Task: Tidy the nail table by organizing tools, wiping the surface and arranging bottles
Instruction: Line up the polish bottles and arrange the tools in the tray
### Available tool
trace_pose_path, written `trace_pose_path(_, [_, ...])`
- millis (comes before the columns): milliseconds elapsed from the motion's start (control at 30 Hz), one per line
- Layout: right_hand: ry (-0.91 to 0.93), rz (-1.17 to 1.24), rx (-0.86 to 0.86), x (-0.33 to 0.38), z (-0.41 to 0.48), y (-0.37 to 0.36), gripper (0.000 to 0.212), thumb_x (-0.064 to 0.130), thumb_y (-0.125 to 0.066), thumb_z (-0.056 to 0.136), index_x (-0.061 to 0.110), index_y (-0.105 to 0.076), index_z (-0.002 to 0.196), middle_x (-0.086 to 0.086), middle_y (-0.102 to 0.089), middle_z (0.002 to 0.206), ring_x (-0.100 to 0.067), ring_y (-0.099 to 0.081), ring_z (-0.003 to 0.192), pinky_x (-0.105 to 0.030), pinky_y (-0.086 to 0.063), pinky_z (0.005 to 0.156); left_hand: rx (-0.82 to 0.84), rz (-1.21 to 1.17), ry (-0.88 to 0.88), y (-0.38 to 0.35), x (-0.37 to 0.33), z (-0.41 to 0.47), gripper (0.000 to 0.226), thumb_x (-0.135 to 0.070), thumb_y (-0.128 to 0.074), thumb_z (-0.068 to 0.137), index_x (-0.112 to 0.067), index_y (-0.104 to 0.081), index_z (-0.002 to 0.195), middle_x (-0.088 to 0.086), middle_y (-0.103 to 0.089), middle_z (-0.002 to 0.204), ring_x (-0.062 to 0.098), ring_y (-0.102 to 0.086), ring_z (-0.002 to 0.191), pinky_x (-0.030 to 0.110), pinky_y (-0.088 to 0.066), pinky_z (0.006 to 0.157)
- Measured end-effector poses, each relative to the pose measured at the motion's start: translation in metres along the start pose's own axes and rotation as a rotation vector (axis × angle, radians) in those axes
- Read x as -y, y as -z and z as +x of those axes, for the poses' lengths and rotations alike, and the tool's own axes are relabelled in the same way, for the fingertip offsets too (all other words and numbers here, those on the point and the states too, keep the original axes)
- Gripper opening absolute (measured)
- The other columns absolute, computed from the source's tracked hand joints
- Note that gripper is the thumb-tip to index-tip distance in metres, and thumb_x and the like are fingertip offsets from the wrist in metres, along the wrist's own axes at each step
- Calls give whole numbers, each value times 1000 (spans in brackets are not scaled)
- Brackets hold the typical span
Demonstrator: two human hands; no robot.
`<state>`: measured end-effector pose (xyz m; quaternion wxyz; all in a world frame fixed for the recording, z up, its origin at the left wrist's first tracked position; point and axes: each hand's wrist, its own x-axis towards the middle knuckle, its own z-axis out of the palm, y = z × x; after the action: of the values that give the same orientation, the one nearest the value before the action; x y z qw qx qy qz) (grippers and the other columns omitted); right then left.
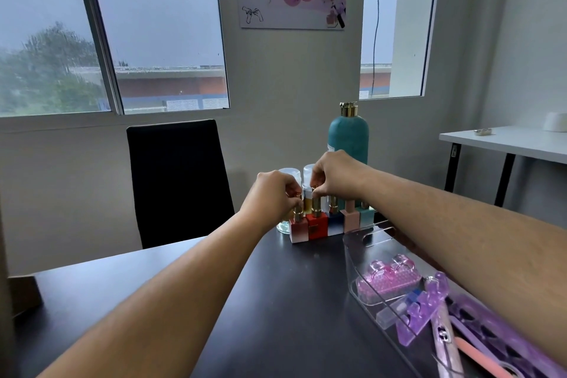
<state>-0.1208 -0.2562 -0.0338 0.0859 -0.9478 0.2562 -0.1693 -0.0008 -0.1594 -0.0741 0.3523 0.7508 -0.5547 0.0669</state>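
Note:
A row of square nail polish bottles stands at the far edge of the dark table (276,301): a pink-white one (298,230), a red one (316,225), a blue one (335,224), a pink one (351,219) and a teal one (367,215). My left hand (273,198) pinches the gold cap of the pink-white bottle. My right hand (333,176) pinches the gold cap of the red bottle. Behind the row stand two clear bottles with white caps (288,176) and a tall teal pump bottle (348,135).
A clear plastic organizer (356,258) at the right holds a pink brush (388,281), purple toe separators (420,314) and files. A black chair (178,181) stands behind the table. A white side table (506,141) is at the far right. A cardboard box (23,294) sits at the left edge.

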Motion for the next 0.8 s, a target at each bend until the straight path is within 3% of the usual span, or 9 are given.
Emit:
trace_pose_path(467, [26,9,-15,-3,-2,0,19,16,-74,80,9,-72,98,-3,-71,95,-10,-62,81,-22,-51,77,-3,38,-14,-3,0,1,12,-15,-74,75,-15,-73,87,2,-71,83,16,-66,75,29,-55,77])
trace_pose_path(633, [35,14,-45,-2,-5,4,24,16,-74,80,10,-69,103,7,-60,79,-7,-58,75,-20,-49,72,-9,60,-31,-1,0,1,20,-19,-74,75,-16,-71,94,-4,-66,78,14,-63,75,28,-53,78])
trace_pose_path(800, [47,48,-113,-3,-21,24,23,17,-74,81,11,-69,102,1,-67,91,-7,-61,81,-14,-47,72,-97,80,-65,16,-6,-1,26,-22,-74,75,-16,-69,100,-3,-67,85,12,-64,78,28,-53,80])
